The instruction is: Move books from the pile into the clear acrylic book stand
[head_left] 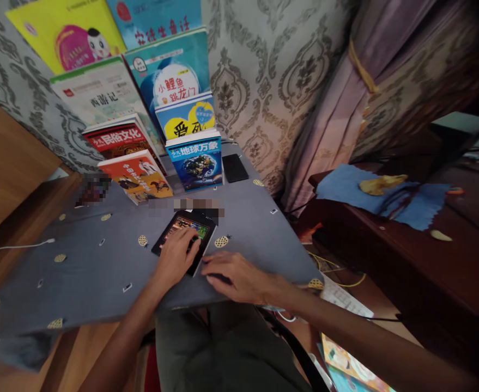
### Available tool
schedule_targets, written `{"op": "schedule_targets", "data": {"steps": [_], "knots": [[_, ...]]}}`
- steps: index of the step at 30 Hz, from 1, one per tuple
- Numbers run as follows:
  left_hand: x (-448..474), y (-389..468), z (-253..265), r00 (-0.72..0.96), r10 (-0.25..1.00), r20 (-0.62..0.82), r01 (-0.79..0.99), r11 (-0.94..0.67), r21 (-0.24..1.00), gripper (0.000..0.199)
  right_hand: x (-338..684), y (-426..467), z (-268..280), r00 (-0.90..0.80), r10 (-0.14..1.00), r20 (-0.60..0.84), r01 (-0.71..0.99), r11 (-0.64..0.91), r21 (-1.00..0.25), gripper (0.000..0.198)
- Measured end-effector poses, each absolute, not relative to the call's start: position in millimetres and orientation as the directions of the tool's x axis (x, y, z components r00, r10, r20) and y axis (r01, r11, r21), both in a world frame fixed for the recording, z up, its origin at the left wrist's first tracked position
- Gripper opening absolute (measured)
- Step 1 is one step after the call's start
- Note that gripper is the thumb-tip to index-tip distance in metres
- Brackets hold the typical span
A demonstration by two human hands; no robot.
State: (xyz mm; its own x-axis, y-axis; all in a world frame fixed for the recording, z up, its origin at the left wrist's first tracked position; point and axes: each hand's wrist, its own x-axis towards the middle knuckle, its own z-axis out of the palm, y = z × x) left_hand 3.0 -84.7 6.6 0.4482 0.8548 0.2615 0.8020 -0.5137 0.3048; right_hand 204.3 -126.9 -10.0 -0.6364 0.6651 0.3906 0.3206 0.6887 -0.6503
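A black book (205,222) with a colourful picture on its cover lies flat and slightly turned on the table, close in front of me. On its lower part rests my left hand (178,250), fingers spread over the cover and gripping nothing. My right hand (234,275) lies on the cloth by the book's lower right edge, its fingers loosely bent and pointing towards the book. Nothing shows in that hand, and I cannot tell whether its fingertips touch the book.
A grey tablecloth (88,283) with pineapple prints covers the table. Several children's books stand at the back, among them a blue earth book (196,163) and an orange book (139,177). A black phone (235,167) lies beside them. A white cable (18,246) is at left, a dark red cabinet (419,256) at right.
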Motion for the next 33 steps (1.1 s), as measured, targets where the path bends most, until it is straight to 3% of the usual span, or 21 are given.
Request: {"op": "schedule_targets", "data": {"steps": [2,4,7,10,12,19,28,33], "knots": [[10.6,-74.1,9.5,0.439,0.863,0.249,0.827,-0.497,0.263,0.017,200.5,-121.1,-7.5,-0.658,0.642,0.394,0.255,0.682,-0.685,0.020],[23.1,-65.0,9.7,0.447,0.861,0.241,0.848,-0.494,0.192,0.019,202.1,-109.3,-5.2,-0.561,0.727,0.396,0.229,0.597,-0.769,0.021],[45.7,-54.8,7.3,0.437,0.871,0.224,0.886,-0.460,0.057,0.028,211.3,-78.0,-4.8,-0.179,0.919,0.352,0.167,0.381,-0.909,0.032],[64.0,-48.5,5.6,0.385,0.903,0.189,0.922,-0.384,-0.042,0.037,221.6,-39.6,-11.7,0.146,0.944,0.296,0.096,0.285,-0.954,0.031],[70.6,-46.1,4.9,0.360,0.917,0.173,0.933,-0.354,-0.068,0.037,226.4,-20.0,-19.5,0.226,0.936,0.272,0.099,0.255,-0.962,0.027],[74.6,-42.9,-1.0,0.372,0.916,0.147,0.927,-0.361,-0.095,0.032,230.6,-13.4,-32.4,0.144,0.954,0.263,0.331,0.204,-0.921,0.025],[75.1,-41.5,-3.7,0.390,0.909,0.145,0.920,-0.378,-0.099,0.033,227.7,-15.9,-30.1,0.119,0.960,0.253,0.280,0.212,-0.936,0.027],[75.4,-42.7,-3.6,0.379,0.916,0.132,0.925,-0.370,-0.089,0.038,226.5,-20.8,-25.5,0.125,0.940,0.318,0.302,0.270,-0.914,0.029]]}}
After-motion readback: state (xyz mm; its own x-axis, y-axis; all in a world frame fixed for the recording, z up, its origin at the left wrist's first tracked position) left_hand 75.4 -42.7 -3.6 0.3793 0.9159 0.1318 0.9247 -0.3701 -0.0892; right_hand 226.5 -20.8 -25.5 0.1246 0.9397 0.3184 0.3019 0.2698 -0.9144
